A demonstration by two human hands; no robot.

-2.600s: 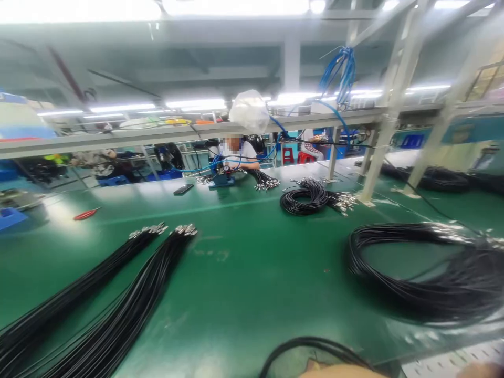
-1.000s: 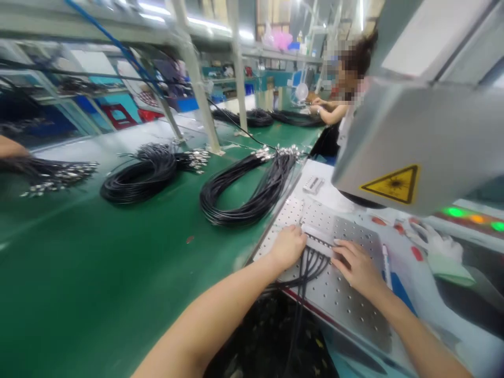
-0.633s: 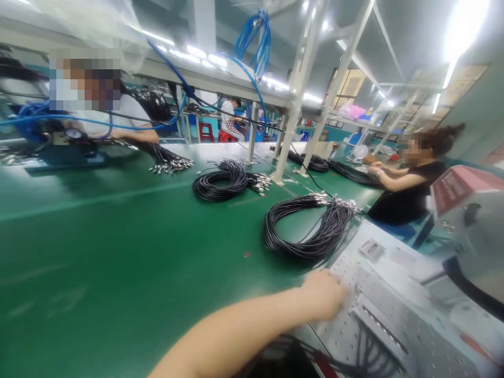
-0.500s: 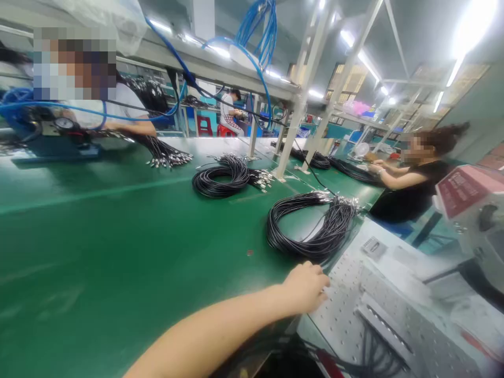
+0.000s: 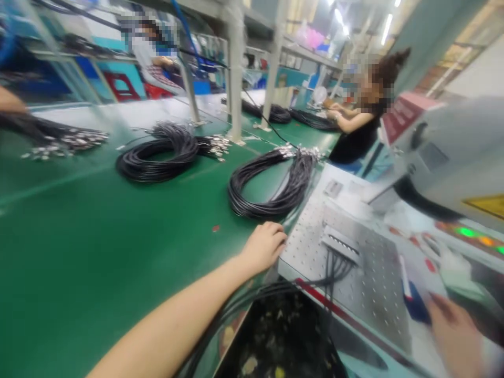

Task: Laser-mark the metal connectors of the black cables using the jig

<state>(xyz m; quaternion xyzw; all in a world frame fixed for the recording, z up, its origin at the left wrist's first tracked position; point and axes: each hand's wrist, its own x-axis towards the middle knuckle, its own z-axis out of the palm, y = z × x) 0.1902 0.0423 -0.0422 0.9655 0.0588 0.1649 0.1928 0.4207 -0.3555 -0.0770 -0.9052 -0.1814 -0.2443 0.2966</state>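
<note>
My left hand (image 5: 264, 244) rests at the green table's edge beside a perforated metal plate (image 5: 303, 247). Its fingers reach toward the plate's corner, slightly bent, with nothing seen in them. Blurred at the lower right, my right hand (image 5: 457, 328) is over the machine base, its fingertips by a dark blue object (image 5: 417, 303) with a white and red strip; whether it grips this is unclear. On the plate, a slotted metal fixture (image 5: 340, 242) has several black cables (image 5: 334, 268) running out of it toward me. A coil of black cables (image 5: 260, 202) lies just beyond my left hand.
Another cable coil (image 5: 157, 160) with metal ends lies on the green table (image 5: 98, 262). A cable bundle (image 5: 66, 136) is at the left beside another person's arm. White posts (image 5: 236, 79) rise from the table. The grey machine head (image 5: 452, 152) overhangs the right; a person (image 5: 354, 126) sits beyond.
The view has swung right and down, bringing my right hand, the blue object and lit buttons into sight. My left hand stays by the plate's corner.
</note>
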